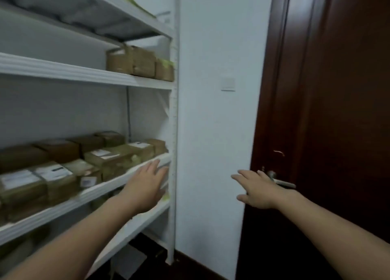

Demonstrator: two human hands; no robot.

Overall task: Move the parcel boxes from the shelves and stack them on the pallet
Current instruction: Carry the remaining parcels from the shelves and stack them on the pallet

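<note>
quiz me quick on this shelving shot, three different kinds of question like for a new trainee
1. True or false: the left hand and the right hand both hold nothing.
2. Where do most parcel boxes sit? A) top shelf B) shelf by the left hand C) shelf just above that one
3. Fill in: on the wall between the shelving and the door there is a light ___.
Key: 1 true; 2 B; 3 switch.
</note>
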